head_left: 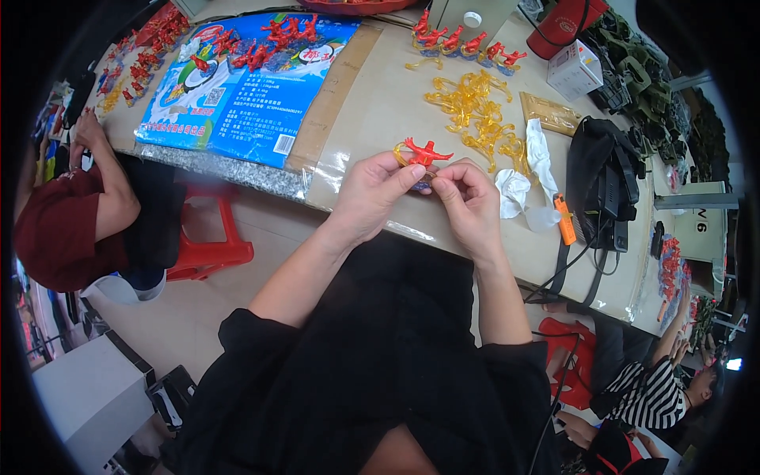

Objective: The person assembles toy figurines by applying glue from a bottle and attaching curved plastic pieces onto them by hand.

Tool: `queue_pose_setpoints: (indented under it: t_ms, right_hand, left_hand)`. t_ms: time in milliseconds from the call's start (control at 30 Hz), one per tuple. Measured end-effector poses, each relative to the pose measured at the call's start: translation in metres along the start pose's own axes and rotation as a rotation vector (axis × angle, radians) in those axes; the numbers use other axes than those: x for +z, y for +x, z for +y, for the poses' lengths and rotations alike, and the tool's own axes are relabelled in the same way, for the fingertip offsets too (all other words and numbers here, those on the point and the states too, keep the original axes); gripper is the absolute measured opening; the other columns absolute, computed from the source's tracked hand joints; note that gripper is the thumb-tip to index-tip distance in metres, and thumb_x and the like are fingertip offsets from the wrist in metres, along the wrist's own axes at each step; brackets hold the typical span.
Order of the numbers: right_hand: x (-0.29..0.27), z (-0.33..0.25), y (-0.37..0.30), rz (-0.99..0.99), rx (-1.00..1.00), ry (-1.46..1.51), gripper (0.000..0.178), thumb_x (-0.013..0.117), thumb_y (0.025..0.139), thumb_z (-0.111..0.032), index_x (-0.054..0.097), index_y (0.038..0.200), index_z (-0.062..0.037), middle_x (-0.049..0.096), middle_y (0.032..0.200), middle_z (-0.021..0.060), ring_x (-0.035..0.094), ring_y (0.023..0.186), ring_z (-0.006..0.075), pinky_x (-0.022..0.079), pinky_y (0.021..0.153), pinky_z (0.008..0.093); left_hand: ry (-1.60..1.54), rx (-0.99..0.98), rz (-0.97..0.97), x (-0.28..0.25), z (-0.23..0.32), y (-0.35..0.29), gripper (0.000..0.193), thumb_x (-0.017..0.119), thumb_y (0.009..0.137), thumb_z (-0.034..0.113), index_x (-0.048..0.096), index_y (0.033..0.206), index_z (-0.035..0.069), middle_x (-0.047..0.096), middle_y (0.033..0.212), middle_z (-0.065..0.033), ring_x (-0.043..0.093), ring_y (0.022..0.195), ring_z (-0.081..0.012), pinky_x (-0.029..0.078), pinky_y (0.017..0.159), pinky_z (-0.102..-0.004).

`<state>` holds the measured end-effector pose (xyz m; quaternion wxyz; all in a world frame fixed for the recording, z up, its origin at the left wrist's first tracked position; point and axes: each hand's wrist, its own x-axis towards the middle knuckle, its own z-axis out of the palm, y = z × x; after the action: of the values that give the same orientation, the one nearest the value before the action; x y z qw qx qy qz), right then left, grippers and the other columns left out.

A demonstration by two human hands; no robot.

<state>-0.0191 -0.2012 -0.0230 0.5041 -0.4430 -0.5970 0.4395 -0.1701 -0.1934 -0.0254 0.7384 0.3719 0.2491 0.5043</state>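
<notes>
Near the table's front edge, both hands hold a small red figurine (428,153) with outstretched arms and a bluish base. My left hand (370,192) pinches it from the left, where a curved yellow translucent piece (400,154) shows by the fingertips. From the right, the thumb and fingers of my right hand (469,204) close on the base. The fingers partly hide the base. Beyond the hands lies a pile of curved yellow translucent pieces (475,107). A row of similar red figurines (461,43) stands at the back.
Flattened blue cardboard (237,119) bearing more figurines lies left. At right are crumpled white tissue (513,194), an orange tool-like object (564,219), a black strapped device (606,206), an amber packet (550,112) and a white box (575,70). A co-worker's arm (111,162) rests at far left.
</notes>
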Motion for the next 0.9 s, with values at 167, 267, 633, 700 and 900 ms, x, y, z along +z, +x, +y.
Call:
queue_pose_setpoints:
  t_ms: [167, 267, 633, 700, 900]
  right_hand:
    - [-0.0021, -0.0041, -0.0045, 0.001, 0.014, 0.071, 0.01, 0.058, 0.079, -0.004, 0.052, 0.085, 0.0013, 0.047, 0.084, 0.0032, 0.047, 0.065, 0.0053, 0.039, 0.058, 0.0167]
    - [-0.0016, -0.0041, -0.0077, 0.006, -0.063, 0.03, 0.01, 0.059, 0.078, -0.003, 0.053, 0.085, 0.0014, 0.046, 0.083, 0.0026, 0.047, 0.067, 0.0051, 0.039, 0.058, 0.0165]
    - [-0.0021, -0.0028, -0.0079, 0.005, -0.048, 0.097, 0.011, 0.06, 0.077, -0.001, 0.054, 0.085, 0.0012, 0.046, 0.083, 0.0021, 0.046, 0.065, 0.0036, 0.038, 0.057, 0.0147]
    - [-0.0016, -0.0027, -0.0081, 0.003, -0.051, 0.099, 0.011, 0.06, 0.077, -0.001, 0.054, 0.085, 0.0013, 0.046, 0.083, 0.002, 0.046, 0.064, 0.0032, 0.038, 0.056, 0.0145]
    - [-0.0003, -0.0046, -0.01, 0.008, -0.046, 0.122, 0.015, 0.062, 0.074, 0.0, 0.054, 0.086, 0.0016, 0.045, 0.083, 0.0019, 0.043, 0.062, 0.002, 0.036, 0.054, 0.0138]
  left_hand:
    - [-0.015, 0.028, -0.016, 0.0051, 0.003, -0.0025, 0.024, 0.053, 0.083, 0.004, 0.053, 0.106, -0.002, 0.055, 0.104, -0.007, 0.051, 0.093, -0.0118, 0.039, 0.087, -0.0256]
    - [0.113, 0.088, -0.04, -0.0001, -0.002, -0.0025, 0.026, 0.054, 0.081, 0.0, 0.052, 0.106, -0.002, 0.051, 0.106, -0.0059, 0.05, 0.097, -0.0124, 0.038, 0.09, -0.0262]
    - [0.131, 0.054, -0.059, -0.001, 0.0006, -0.0006, 0.029, 0.052, 0.08, -0.003, 0.05, 0.109, -0.002, 0.051, 0.103, -0.0049, 0.05, 0.097, -0.0124, 0.039, 0.089, -0.0259]
    - [0.141, 0.058, -0.042, -0.0011, 0.0, -0.0006, 0.029, 0.052, 0.08, -0.003, 0.048, 0.108, -0.001, 0.053, 0.1, -0.0056, 0.051, 0.096, -0.0126, 0.04, 0.088, -0.0261]
    - [0.074, 0.016, -0.028, -0.0001, 0.0007, 0.0004, 0.02, 0.052, 0.08, -0.003, 0.047, 0.099, 0.001, 0.054, 0.099, -0.008, 0.052, 0.095, -0.0134, 0.042, 0.086, -0.0264]
